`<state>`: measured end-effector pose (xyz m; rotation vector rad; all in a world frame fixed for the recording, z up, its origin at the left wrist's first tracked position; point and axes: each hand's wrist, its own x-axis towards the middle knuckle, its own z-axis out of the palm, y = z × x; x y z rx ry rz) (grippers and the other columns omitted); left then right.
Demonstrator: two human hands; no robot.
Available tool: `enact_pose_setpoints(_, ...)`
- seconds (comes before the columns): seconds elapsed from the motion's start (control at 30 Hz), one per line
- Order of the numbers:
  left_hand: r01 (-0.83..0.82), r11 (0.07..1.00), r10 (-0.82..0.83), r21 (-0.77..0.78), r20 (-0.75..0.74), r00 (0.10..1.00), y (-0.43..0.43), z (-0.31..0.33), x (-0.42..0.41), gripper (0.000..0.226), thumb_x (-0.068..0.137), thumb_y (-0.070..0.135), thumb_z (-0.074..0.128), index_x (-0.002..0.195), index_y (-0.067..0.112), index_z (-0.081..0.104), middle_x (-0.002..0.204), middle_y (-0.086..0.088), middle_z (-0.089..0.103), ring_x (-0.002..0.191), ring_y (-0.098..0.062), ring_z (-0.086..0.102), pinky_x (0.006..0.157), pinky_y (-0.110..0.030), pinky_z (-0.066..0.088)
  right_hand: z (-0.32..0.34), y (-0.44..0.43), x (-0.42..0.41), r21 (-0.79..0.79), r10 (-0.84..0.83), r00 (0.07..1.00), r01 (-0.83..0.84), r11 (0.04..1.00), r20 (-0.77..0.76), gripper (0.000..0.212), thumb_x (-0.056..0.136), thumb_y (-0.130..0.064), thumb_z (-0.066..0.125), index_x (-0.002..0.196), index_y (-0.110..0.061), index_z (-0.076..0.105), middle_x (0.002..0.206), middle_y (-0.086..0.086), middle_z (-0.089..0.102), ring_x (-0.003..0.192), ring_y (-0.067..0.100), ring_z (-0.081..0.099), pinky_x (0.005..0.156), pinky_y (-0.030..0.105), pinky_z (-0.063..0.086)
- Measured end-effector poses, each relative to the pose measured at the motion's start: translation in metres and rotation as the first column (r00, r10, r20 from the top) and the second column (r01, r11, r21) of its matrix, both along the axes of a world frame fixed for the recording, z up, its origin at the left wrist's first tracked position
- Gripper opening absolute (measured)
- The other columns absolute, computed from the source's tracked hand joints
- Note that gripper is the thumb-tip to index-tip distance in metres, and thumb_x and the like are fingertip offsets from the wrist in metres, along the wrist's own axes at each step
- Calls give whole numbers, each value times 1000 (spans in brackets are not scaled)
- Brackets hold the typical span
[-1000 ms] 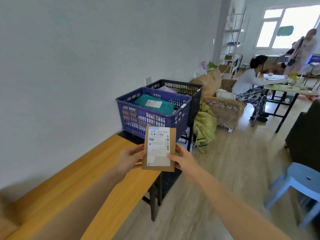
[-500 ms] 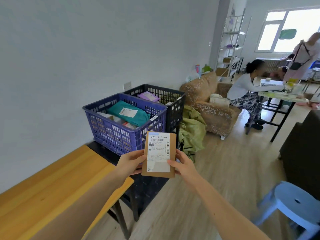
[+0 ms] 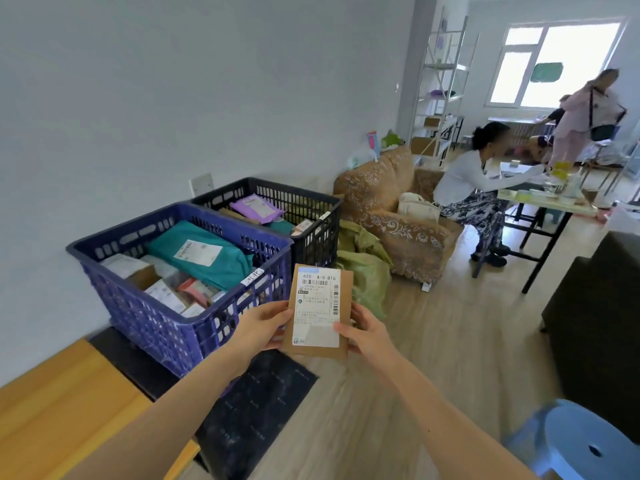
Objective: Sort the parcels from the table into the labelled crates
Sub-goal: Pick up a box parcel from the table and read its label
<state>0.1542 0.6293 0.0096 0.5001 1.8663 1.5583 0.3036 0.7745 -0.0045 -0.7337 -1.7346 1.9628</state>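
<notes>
Pinching brown parcel (image 3: 320, 311) between left hand (image 3: 260, 329) and right hand (image 3: 367, 336); misreading label risks wrong crate: blue crate (image 3: 180, 306) or black crate (image 3: 311, 233).

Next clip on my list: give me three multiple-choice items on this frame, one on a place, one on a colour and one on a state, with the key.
1. Where does the teal soft parcel lie?
A. in the black crate
B. in the blue plastic crate
C. on the wooden table

2. What colour is the plastic stool at lower right?
A. light blue
B. red
C. yellow

3. How is the brown cardboard parcel held?
A. it lies on the floor
B. by one hand only
C. by the left hand and the right hand, with its label towards the camera

Key: 1 B, it lies inside that crate's blue walls; 2 A, its seat is pale blue; 3 C, each hand grips one side edge and the print faces the camera.
</notes>
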Motion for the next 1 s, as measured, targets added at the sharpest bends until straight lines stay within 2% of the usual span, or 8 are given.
enact_pose_setpoints(0.13, 5, 999, -5, 33, 14, 1000, 62, 5, -30, 16, 94, 21, 60, 107, 28, 66, 94, 5, 75, 83, -15, 73, 68, -32, 60, 11, 61, -32, 0, -8, 1000, 8, 1000, 18, 56, 88, 0, 64, 138, -16, 44, 120, -8, 58, 103, 12, 61, 77, 28, 56)
enact_pose_setpoints(0.23, -5, 999, 5, 53, 6, 1000, 104, 10, -52, 22, 93, 19, 62, 115, 19, 66, 98, 0, 74, 80, -17, 73, 66, -30, 59, 12, 104, -58, -2, -51, 998, 51, 999, 27, 52, 89, -2, 64, 136, -12, 44, 134, 3, 55, 118, 22, 57, 91, 35, 52)
enact_pose_setpoints(0.27, -18, 998, 18, 60, 8, 1000, 115, 12, -57, 25, 93, 18, 62, 117, 16, 65, 99, -1, 73, 81, -18, 72, 67, -29, 59, 11, 114, -65, 2, -54, 998, 54, 999, 32, 49, 89, -3, 64, 133, -13, 45, 135, 4, 55, 117, 22, 58, 90, 35, 52)
enact_pose_setpoints(0.37, -45, 997, 45, 71, 4, 999, 147, 16, -74, 28, 93, 15, 62, 121, 13, 63, 100, -3, 72, 85, -20, 72, 70, -31, 59, 10, 144, -85, 2, -39, 999, 39, 999, 33, 51, 89, -8, 65, 135, -16, 45, 131, 0, 58, 105, 12, 62, 70, 23, 53)
enact_pose_setpoints(0.43, -49, 996, 49, 72, -5, 999, 165, 19, -85, 30, 93, 15, 62, 122, 14, 61, 99, -4, 72, 85, -20, 72, 70, -31, 59, 11, 166, -99, -16, -17, 1000, 18, 1000, 23, 54, 89, -8, 65, 137, -20, 44, 126, -5, 61, 98, 5, 63, 64, 20, 52)
enact_pose_setpoints(0.57, -70, 994, 73, 86, -28, 997, 203, 25, -108, 34, 92, 14, 63, 126, 16, 57, 100, -3, 72, 87, -19, 71, 71, -32, 60, 14, 210, -130, -76, 45, 999, -44, 996, 6, 55, 89, -8, 64, 137, -27, 46, 125, -7, 62, 107, 16, 63, 71, 36, 56)
enact_pose_setpoints(0.8, -176, 981, 184, 79, -107, 977, 263, 32, -154, 38, 93, 13, 61, 130, 17, 53, 109, -7, 67, 98, -21, 67, 75, -31, 58, 22, 284, -198, -41, 193, 981, -193, 980, -9, 49, 92, -12, 60, 135, -33, 48, 120, -10, 64, 108, 19, 63, 85, 44, 55)
enact_pose_setpoints(1.0, -319, 939, 336, 128, -141, 931, 319, 51, -190, 33, 92, 12, 61, 124, 19, 56, 113, -7, 66, 98, -20, 67, 80, -34, 58, 46, 355, -264, 17, 355, 935, -356, 934, 21, 51, 94, -16, 59, 139, -35, 43, 125, -11, 61, 110, 14, 60, 74, 31, 51)
